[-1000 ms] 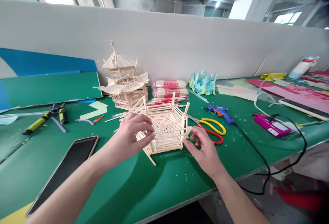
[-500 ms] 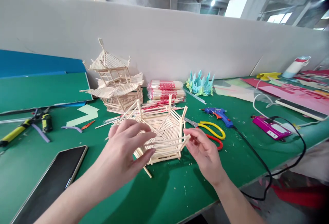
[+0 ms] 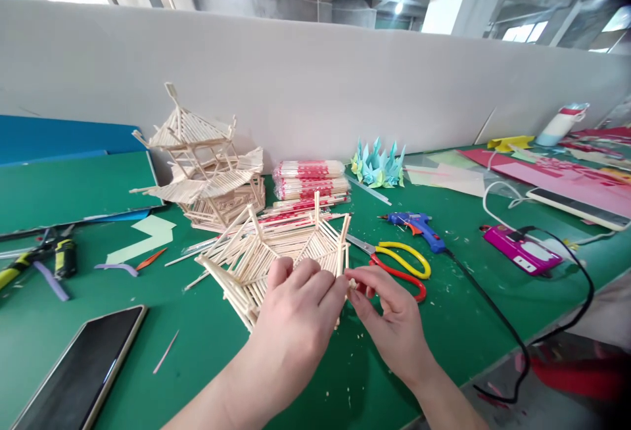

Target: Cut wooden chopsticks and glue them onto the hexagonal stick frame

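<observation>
A model base of thin wooden sticks rests on the green table, with short stick posts standing up from its corners. Across its near side lies my left hand, fingers curled down and closed; what they grip is hidden behind the hand. Just to the right, my right hand pinches the pale end of a wooden stick at the base's near right corner. The fingertips of both hands almost meet there. Scissors with yellow and red handles lie behind my right hand.
A finished stick pavilion and packs of sticks stand behind. To the right are a blue glue gun with a black cord and a magenta power strip. A phone and pliers lie left, blue paper flowers farther back.
My left hand has moved right and its fingers have closed, near the right fingertips. The view has shifted slightly, and the base's left side now shows. My right hand keeps its pinch.
</observation>
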{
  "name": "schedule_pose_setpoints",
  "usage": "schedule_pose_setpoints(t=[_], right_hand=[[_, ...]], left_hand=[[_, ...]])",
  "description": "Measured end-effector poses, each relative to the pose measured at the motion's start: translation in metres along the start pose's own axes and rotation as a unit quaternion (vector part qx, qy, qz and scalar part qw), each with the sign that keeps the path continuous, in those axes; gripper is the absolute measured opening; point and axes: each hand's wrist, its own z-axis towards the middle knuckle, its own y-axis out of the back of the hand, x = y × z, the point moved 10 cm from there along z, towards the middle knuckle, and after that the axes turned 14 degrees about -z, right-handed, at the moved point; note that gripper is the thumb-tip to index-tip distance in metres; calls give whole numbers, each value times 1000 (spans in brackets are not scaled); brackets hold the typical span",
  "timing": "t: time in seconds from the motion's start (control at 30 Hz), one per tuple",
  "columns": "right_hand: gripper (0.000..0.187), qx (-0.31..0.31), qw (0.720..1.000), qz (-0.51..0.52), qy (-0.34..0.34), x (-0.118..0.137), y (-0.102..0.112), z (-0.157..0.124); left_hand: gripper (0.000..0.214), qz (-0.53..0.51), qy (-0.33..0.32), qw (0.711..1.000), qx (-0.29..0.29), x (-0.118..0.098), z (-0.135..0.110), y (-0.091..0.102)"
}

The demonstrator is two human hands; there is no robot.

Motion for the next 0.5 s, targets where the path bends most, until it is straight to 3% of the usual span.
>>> schedule_pose_setpoints(t=[0.5], right_hand=[[29,-19,999,-27,23,5,4,1]], left_hand=[[24,-17,-24,999,14,-3,5,1]])
